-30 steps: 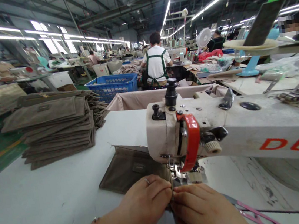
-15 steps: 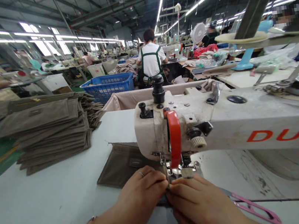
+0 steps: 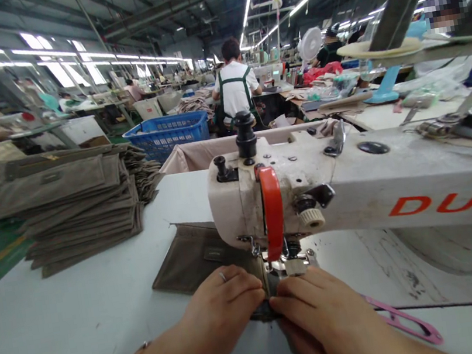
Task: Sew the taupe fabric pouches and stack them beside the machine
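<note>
Under the head of the sewing machine [image 3: 231, 201] lay the brown pouch [image 3: 186, 261], its right edge at the foot. Our right hand [image 3: 327, 311] had just edged away from our left hand [image 3: 221, 315], baring a strip of cloth, apparently a slight regrip. Both were half curled, fingertips at the cloth; hidden thumbs left any pinch uncertain. We couldn't make out the needle's tip.

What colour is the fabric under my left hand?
The fabric is dark grey-brown, clearest in the head view.
</note>
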A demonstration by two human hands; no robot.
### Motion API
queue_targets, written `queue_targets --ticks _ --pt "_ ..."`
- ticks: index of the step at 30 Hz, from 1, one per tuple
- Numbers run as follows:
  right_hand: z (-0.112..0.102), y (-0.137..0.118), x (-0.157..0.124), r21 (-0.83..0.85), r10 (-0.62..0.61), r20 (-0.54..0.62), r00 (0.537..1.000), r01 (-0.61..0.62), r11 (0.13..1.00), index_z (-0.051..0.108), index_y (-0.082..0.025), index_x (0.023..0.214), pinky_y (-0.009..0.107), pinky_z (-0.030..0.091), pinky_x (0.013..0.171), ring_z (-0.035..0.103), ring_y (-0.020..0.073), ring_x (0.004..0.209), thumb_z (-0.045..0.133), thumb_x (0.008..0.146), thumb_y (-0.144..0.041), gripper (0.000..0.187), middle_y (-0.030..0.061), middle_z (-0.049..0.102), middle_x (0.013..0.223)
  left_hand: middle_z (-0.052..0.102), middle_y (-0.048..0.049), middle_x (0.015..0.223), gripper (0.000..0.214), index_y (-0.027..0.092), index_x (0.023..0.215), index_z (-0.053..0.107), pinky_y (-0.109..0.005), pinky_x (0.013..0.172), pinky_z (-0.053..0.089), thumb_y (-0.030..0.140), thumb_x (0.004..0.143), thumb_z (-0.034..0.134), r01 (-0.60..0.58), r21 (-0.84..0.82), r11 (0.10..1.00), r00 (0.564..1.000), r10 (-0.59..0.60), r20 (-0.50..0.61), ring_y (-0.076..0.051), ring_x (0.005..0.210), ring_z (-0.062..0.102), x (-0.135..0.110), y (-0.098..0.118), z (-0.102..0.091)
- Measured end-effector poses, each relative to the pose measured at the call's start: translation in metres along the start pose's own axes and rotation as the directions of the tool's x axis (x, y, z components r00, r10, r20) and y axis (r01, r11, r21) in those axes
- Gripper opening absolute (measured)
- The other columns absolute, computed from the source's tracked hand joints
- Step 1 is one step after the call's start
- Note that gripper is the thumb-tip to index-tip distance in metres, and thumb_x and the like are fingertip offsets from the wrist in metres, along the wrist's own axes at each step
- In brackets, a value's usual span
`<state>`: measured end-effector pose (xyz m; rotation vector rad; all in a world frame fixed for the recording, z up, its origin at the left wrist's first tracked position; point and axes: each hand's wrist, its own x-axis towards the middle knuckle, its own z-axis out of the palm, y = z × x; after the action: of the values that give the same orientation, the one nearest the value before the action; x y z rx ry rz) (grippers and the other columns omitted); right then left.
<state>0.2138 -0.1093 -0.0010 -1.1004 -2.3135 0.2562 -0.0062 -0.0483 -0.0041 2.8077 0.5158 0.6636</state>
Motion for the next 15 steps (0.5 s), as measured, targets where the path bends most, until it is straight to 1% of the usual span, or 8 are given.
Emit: queue_targets --ticks 4,7,9,12,15 --pt "0.004 0.002 0.001 -0.029 -0.027 -0.017 1.000 0.026 0.999 0.062 -0.016 0.115 0.044 0.054 0.078 0.061 0.0263 0.091 0.048 0.082 -0.010 0.036 0.0086 0.069 0.105 0.068 -0.0062 0.106 0.023 0.013 0.110 0.060 -0.031 0.095 0.051 0.005 0.097 0.044 -0.014 0.012 1.000 1.000 0.014 0.015 -0.017 0.099 0.062 -0.002 0.000 0.000" --pt "0.007 0.005 0.002 -0.052 -0.058 -0.047 0.997 0.056 0.997 0.062 -0.017 0.116 0.044 0.054 0.080 0.063 0.0255 0.092 0.047 0.081 -0.009 0.039 0.0076 0.070 0.108 0.069 -0.0057 0.109 0.024 0.014 0.112 0.059 -0.030 0.097 0.051 0.005 0.097 0.042 -0.025 0.017 1.000 1.000 0.025 0.017 -0.016 0.102 0.063 -0.001 -0.003 -0.003" --pt "0.009 0.006 0.003 -0.072 -0.055 -0.068 0.996 0.050 0.996 0.062 -0.017 0.117 0.043 0.055 0.081 0.063 0.0254 0.093 0.048 0.082 -0.010 0.038 0.0080 0.070 0.109 0.070 -0.0050 0.109 0.024 0.015 0.111 0.060 -0.031 0.097 0.051 0.005 0.097 0.042 -0.023 0.022 0.999 1.000 0.023 0.019 -0.016 0.101 0.065 0.001 -0.007 -0.004" --pt "0.010 0.007 0.003 -0.110 -0.023 -0.075 0.997 0.015 0.994 0.063 -0.016 0.117 0.045 0.055 0.083 0.062 0.0273 0.096 0.050 0.083 -0.012 0.036 0.0103 0.069 0.109 0.071 -0.0052 0.109 0.020 0.016 0.110 0.061 -0.031 0.093 0.052 0.010 0.098 0.046 -0.013 0.039 0.999 0.999 0.012 0.030 -0.018 0.099 0.066 0.005 -0.015 -0.005" --pt "0.011 0.008 0.004 -0.119 0.031 -0.060 0.998 -0.038 0.992 0.063 -0.016 0.120 0.048 0.055 0.082 0.060 0.0291 0.096 0.052 0.083 -0.014 0.038 0.0116 0.067 0.108 0.072 -0.0042 0.107 0.016 0.018 0.107 0.064 -0.028 0.091 0.053 0.015 0.098 0.051 0.009 0.025 1.000 1.000 -0.010 0.021 -0.017 0.097 0.067 0.011 -0.023 -0.004"
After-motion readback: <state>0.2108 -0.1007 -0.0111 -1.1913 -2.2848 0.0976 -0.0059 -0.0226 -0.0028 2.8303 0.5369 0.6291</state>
